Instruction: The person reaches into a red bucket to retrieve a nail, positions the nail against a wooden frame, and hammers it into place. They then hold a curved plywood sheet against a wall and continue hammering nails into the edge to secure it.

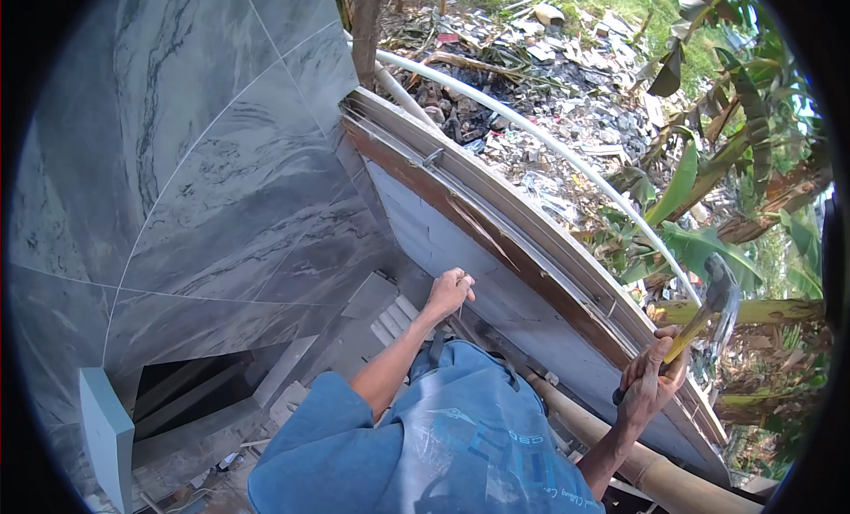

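Observation:
My right hand (654, 374) grips a claw hammer (694, 331) by its handle. The yellow part of the handle leads up to the grey metal head, raised over the outer edge of the panel. My left hand (453, 291) is curled in front of my body, near the pale inner face of the panel (478, 281). Whether something small sits in its fingers cannot be made out. Along the top of the panel runs a brown wooden strip (425, 182) with splintered spots, beside a pale wooden rail (505, 202) with bent metal pieces in it.
A marbled grey tiled wall (219, 162) rises at the left, with a dark rectangular opening (192, 388) low in it. A bamboo pole (597, 434) crosses beside my right arm. A white pipe (531, 125) arcs beyond the panel, above littered ground (564, 142) and banana plants (684, 188).

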Demonstrator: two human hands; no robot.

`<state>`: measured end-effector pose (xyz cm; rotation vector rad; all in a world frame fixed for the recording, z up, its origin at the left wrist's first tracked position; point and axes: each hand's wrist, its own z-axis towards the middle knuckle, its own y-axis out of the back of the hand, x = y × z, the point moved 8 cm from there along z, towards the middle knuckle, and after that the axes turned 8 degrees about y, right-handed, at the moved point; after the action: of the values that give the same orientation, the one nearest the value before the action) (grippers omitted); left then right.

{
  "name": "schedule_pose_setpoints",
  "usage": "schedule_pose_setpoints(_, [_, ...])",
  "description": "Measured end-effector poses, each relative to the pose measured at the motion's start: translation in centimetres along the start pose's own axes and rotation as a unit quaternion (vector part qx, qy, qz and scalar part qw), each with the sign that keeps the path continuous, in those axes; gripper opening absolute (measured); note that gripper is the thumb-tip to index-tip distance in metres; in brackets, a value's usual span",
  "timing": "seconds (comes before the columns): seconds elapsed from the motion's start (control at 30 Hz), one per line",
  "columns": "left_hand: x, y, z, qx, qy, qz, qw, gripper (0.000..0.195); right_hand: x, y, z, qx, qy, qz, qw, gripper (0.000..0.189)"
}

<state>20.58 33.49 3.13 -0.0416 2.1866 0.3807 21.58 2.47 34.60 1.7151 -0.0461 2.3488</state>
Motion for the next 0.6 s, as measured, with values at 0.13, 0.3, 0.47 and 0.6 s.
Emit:
schedule_pose_setpoints(0.13, [-1.9, -0.4, 0.3, 0.001, -0.053, 0.013, 0.999, 0.024, -1.0, -1.0, -0.1, 0.008, -0.064, 0.086, 0.994, 0.029])
schedule_pose_setpoints(0.3, [-6.0, -1.2, 1.3, -0.017, -0.116, 0.009, 0.993, 0.024, -2.1, 1.8, -1.5, -0.048, -0.092, 0.140, 0.985, 0.034])
schedule_pose_setpoints(0.47, [-12.6, -4.2, 1.4, 0.022, -0.157, 0.008, 0.987, 0.024, -0.5, 5.2, -4.9, -0.012, -0.079, 0.118, 0.990, 0.037])
schedule_pose_setpoints(0.6, [-17.7, -7.1, 2.9, 0.068, -0.216, -0.019, 0.974, 0.024, 0.5, 5.3, -6.2, -0.039, -0.118, -0.025, 0.992, 0.041])
